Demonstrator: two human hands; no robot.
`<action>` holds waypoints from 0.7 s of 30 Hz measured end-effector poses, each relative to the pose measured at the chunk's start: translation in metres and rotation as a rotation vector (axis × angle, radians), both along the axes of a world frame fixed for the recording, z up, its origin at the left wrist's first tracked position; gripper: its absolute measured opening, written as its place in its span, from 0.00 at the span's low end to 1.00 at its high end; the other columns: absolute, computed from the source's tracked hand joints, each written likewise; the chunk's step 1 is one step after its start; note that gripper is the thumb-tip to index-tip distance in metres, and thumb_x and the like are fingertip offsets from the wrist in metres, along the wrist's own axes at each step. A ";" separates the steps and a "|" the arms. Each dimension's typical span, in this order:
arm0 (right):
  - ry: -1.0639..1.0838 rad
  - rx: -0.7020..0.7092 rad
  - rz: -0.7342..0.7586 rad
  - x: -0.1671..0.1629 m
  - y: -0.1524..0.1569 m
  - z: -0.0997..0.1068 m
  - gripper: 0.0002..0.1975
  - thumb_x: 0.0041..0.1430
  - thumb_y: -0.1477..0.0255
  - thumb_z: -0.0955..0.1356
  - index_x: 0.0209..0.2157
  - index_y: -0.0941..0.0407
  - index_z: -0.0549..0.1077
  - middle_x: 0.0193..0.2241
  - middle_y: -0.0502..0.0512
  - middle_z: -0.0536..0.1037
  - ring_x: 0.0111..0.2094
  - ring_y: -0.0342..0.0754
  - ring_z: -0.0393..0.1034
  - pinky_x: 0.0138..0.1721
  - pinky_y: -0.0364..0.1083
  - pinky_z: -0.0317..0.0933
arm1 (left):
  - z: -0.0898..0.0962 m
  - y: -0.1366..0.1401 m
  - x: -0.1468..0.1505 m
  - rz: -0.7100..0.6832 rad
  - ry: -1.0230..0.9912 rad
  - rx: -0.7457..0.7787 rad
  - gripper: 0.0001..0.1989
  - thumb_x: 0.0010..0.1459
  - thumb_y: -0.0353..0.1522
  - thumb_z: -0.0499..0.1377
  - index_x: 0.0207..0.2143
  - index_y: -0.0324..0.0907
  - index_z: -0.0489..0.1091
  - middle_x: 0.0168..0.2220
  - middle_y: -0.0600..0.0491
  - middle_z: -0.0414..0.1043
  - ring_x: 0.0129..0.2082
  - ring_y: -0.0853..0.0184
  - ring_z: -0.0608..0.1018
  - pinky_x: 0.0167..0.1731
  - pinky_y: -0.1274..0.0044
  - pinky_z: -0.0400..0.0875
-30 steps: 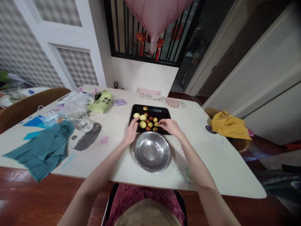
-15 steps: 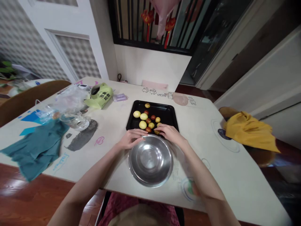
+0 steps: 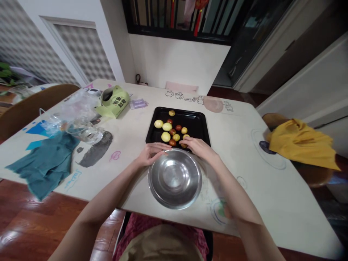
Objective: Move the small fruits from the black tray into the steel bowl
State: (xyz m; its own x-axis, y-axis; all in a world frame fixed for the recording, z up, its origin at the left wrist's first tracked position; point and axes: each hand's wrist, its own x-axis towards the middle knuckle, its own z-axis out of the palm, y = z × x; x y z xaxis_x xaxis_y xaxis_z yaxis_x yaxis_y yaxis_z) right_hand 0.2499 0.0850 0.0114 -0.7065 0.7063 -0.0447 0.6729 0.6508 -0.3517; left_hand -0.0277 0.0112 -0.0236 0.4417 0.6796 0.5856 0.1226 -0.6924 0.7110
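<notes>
A shiny steel bowl (image 3: 174, 195) stands near the table's front edge, holding nothing. Just beyond it lies a black tray (image 3: 194, 121) with several round fruits: larger pale yellow ones (image 3: 165, 136), small yellow ones (image 3: 176, 137) and dark red ones (image 3: 178, 127). My left hand (image 3: 152, 153) rests between tray and bowl, fingers stretched along the tray's near edge, its thumb apart at the bowl's rim. At the tray's near right part, my right hand (image 3: 199, 148) lies with loosely bent fingers over a small yellow fruit (image 3: 183, 145). Its thumb is mostly hidden.
On the left are a teal cloth (image 3: 51, 159), a clear glass jug (image 3: 87, 132), plastic film, a green paper packet (image 3: 115, 103) and a purple sachet (image 3: 138, 103). A yellow cloth (image 3: 300, 145) hangs over a chair at right. Drawings mark the white tabletop (image 3: 231, 127).
The view has tilted down slightly, so the table appears higher in the picture. Both hands, the bowl and the fruits keep nearly the same places relative to each other.
</notes>
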 end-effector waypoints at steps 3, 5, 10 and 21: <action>0.045 0.049 -0.011 0.005 -0.007 0.014 0.22 0.64 0.80 0.66 0.56 0.51 0.76 0.56 0.57 0.78 0.50 0.56 0.78 0.49 0.49 0.70 | -0.002 0.001 0.000 0.008 0.006 -0.020 0.18 0.74 0.39 0.55 0.43 0.44 0.85 0.49 0.43 0.85 0.54 0.54 0.85 0.55 0.59 0.81; 0.099 0.082 0.014 0.007 -0.017 0.027 0.22 0.65 0.79 0.66 0.58 0.50 0.74 0.58 0.58 0.76 0.53 0.56 0.77 0.52 0.50 0.70 | -0.002 0.001 0.000 0.019 0.007 -0.032 0.19 0.74 0.41 0.55 0.42 0.44 0.85 0.49 0.43 0.85 0.54 0.53 0.85 0.54 0.59 0.82; 0.133 0.086 0.136 0.000 -0.048 0.052 0.15 0.68 0.77 0.66 0.53 0.49 0.73 0.50 0.56 0.80 0.50 0.55 0.76 0.50 0.51 0.69 | -0.001 -0.001 0.000 0.021 0.010 -0.040 0.19 0.74 0.40 0.55 0.42 0.44 0.85 0.49 0.44 0.85 0.54 0.54 0.85 0.56 0.60 0.81; -0.178 0.090 0.318 -0.041 -0.076 0.022 0.14 0.59 0.79 0.77 0.46 0.56 0.79 0.45 0.59 0.80 0.48 0.56 0.78 0.52 0.51 0.68 | -0.004 0.002 -0.001 -0.014 -0.022 0.082 0.16 0.74 0.35 0.56 0.44 0.40 0.84 0.49 0.40 0.84 0.53 0.54 0.85 0.54 0.63 0.81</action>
State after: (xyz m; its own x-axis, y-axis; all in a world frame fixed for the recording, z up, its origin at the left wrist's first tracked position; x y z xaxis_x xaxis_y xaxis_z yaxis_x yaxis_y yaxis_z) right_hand 0.2090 0.0094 0.0334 -0.8778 0.4597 -0.1346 0.4778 0.8601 -0.1789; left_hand -0.0286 0.0135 -0.0281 0.4371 0.6232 0.6485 0.0976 -0.7497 0.6546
